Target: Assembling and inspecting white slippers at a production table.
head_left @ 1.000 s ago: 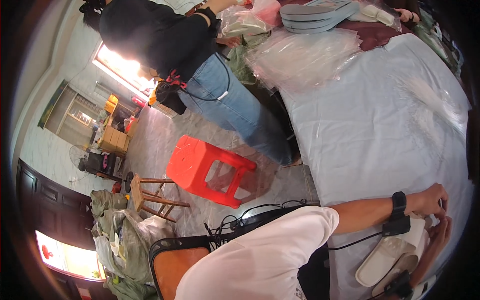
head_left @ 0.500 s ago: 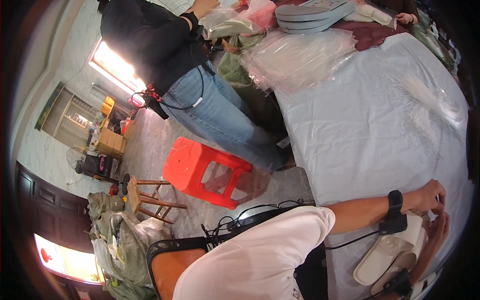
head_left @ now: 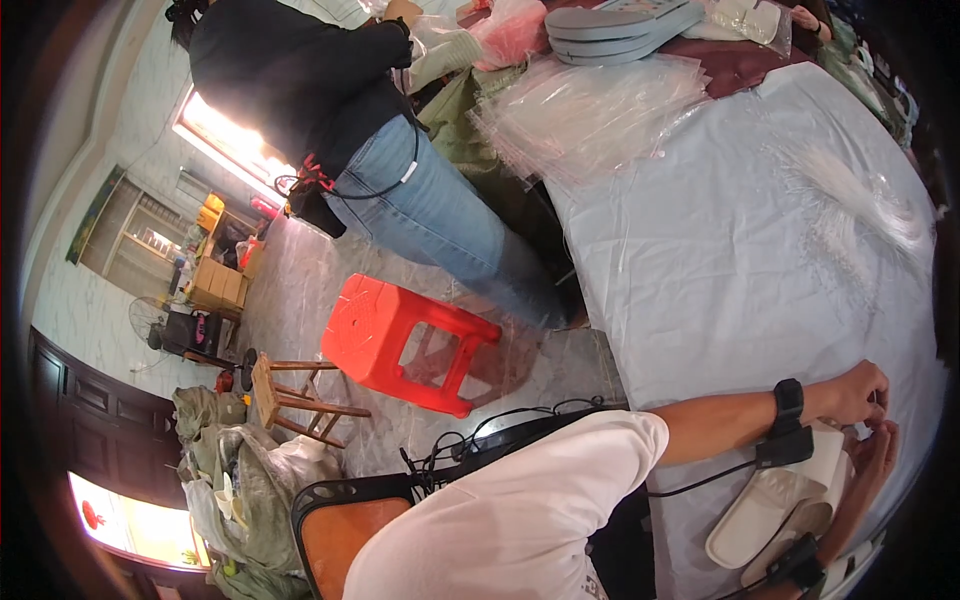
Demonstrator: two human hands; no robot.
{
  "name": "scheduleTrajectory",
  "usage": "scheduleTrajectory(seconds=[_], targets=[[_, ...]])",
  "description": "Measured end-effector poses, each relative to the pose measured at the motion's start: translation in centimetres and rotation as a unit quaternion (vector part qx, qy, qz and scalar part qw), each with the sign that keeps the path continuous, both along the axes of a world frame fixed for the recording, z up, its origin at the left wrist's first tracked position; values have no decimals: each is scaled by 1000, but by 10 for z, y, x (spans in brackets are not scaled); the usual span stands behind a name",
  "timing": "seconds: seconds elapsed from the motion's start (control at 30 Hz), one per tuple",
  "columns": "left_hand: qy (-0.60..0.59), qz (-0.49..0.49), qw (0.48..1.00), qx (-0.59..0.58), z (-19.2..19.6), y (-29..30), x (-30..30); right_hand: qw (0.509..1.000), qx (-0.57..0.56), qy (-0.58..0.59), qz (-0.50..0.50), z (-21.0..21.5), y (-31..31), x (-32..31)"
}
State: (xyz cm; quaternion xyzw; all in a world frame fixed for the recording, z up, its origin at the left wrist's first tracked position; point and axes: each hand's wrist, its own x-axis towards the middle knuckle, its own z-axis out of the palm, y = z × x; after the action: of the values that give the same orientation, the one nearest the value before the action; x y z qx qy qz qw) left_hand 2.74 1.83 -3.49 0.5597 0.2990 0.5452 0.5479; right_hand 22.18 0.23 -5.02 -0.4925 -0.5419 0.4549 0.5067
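Observation:
My left hand (head_left: pixel 853 392) reaches over the right side of the covered table, its fingers closed in a pinch. Right beside it, my right hand (head_left: pixel 877 452) is also closed, fingertips nearly meeting the left ones. Whatever lies between the fingertips is too small to make out. Just below the left wrist, an off-white slipper (head_left: pixel 757 513) lies on the cloth. Another off-white slipper (head_left: pixel 828 462) sits close to both hands and is partly covered by my right forearm. Each wrist wears a black strap with a small box.
Thin clear plastic strands (head_left: pixel 875 215) lie on the grey table cover (head_left: pixel 690 270). Farther off are clear bags (head_left: pixel 595 110) and grey-blue slippers (head_left: pixel 620 35). A person in jeans (head_left: pixel 430 210) stands left of the table, near a red stool (head_left: pixel 385 345) and a wooden stool (head_left: pixel 300 395).
The standing person has shifted slightly left and handles a clear bag at the far side. My two hands stay almost in the same place, fingertips still together.

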Motion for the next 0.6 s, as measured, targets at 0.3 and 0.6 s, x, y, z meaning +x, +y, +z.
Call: scheduleTrajectory(seconds=[0.3,0.6], targets=[[18,-21,1000,-16,-9,2,6,1000,-1,16,-14,3,-4,-3],[19,-33,999,3,-10,4,10,995,-68,1,74,10,-2,11]])
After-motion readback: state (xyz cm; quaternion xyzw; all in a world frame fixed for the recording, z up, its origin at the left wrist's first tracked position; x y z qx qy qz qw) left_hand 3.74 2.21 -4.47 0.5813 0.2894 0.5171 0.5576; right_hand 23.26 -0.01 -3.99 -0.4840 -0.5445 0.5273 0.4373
